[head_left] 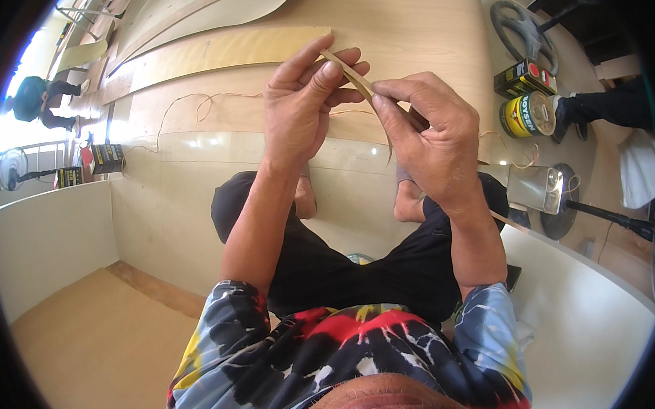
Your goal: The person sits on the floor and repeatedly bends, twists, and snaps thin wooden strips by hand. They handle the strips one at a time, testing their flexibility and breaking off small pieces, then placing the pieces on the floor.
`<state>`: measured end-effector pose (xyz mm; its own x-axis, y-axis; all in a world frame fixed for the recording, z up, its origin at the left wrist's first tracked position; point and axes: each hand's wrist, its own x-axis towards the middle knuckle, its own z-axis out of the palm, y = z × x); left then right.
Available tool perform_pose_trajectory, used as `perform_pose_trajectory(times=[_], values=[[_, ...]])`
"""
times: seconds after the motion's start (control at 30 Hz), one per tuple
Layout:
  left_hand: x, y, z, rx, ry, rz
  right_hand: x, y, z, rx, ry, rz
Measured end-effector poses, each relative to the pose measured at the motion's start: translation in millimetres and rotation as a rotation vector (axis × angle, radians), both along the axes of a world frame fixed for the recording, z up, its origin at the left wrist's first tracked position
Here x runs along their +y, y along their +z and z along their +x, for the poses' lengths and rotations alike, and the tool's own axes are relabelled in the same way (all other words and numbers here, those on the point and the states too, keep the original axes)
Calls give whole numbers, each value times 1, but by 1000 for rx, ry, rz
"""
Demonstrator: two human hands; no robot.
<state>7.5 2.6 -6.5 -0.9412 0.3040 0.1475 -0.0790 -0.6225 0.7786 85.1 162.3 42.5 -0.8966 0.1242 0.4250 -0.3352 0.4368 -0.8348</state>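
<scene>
Both of my hands are raised in front of me over a light wood surface (393, 32), working on a thin, bent tan-brown strip (356, 78). Its material cannot be made out. My left hand (299, 108) pinches the far-left end between thumb and fingers. Further along, my right hand (440, 136) grips the strip between thumb and forefinger. A narrow, curled tail of it hangs below the right thumb, and a darker part shows under the right fingers. Just left of my left hand lies a long yellowish board (224, 54).
A thin wire (161, 120) trails at left. Boxes (107, 158), a fan (13, 169) and another person (40, 100) are beyond. At right stand a yellow can (518, 116), a dark box (510, 79), a steering wheel (526, 38), a metal container (529, 188) and another person's leg (606, 108). White panels (55, 244) flank me.
</scene>
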Motion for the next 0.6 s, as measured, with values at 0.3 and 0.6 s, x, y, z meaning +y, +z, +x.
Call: perform_pose_trajectory(times=[0.3, 0.6], values=[[1, 5, 3, 110, 44, -125, 3, 1, -2, -11, 20, 21], [4, 7, 6, 90, 89, -116, 0, -2, -4, -38, 16, -6]])
